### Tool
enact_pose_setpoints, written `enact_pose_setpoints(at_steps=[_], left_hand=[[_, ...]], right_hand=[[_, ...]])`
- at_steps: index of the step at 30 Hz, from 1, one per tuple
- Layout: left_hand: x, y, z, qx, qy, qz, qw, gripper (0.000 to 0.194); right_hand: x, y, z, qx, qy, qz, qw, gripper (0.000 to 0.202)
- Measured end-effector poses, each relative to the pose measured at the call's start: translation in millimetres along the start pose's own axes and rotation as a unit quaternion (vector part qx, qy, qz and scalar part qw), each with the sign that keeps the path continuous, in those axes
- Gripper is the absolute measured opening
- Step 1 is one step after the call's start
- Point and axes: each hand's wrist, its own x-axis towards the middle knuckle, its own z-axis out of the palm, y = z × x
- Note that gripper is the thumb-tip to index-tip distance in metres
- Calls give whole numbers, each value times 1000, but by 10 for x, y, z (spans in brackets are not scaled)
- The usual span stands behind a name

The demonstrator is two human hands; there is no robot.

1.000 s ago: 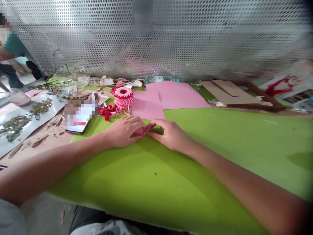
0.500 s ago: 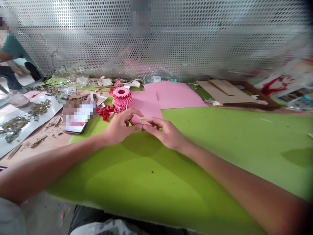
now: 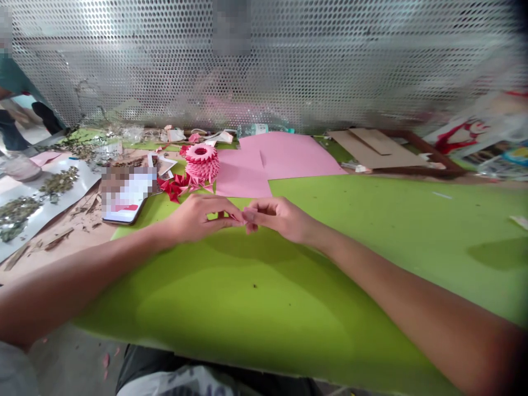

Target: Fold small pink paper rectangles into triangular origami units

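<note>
Pink paper piece [image 3: 244, 218] pinched by both hands over green sheet [image 3: 371, 247].

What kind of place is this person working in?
Most likely a craft or paper-folding workshop. Big sheets of green paper and pink paper cover the table, a ring built from folded pink pieces stands beside loose red ones, and both hands pinch a small pink piece.
</note>
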Motion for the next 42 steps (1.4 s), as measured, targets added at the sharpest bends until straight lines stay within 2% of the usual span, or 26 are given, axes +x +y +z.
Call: enact_pose_setpoints(at_steps=[2, 5, 7, 9, 12, 15, 20, 25, 28, 32, 42], left_hand=[[3, 13, 13, -58, 29, -61, 996, 21], [17, 20, 39, -156, 45, -151, 975, 41], [33, 20, 53, -193, 10, -182, 964, 37], [48, 24, 66, -202, -27, -201, 958, 43], [63, 44, 84, -209, -44, -223, 951, 48], [69, 71, 90, -206, -32, -224, 952, 45], [68, 86, 71, -170, -28, -231, 958, 37], [55, 70, 55, -156, -31, -230, 960, 35], [41, 70, 52, -161, -52, -228, 959, 36], [26, 73, 47, -185, -83, -215, 955, 39], [38, 123, 19, -137, -76, -211, 965, 41]], right_hand=[[-8, -7, 44, 14, 14, -9, 1000, 36], [-19, -12, 121, 31, 66, -39, 997, 33], [-24, -6, 169, 21, 112, -60, 992, 32], [-26, 4, 209, 3, 143, -73, 987, 32], [-28, 16, 250, -27, 161, -77, 984, 34], [-35, 15, 268, -57, 170, -78, 981, 33], [-54, 9, 270, -80, 125, -81, 986, 29], [-51, 5, 270, -60, 112, -82, 988, 29], [-49, -11, 275, -59, 124, -91, 986, 31], [-47, -17, 284, -122, 150, -96, 976, 37], [-48, -21, 289, -143, 156, -89, 973, 39]])
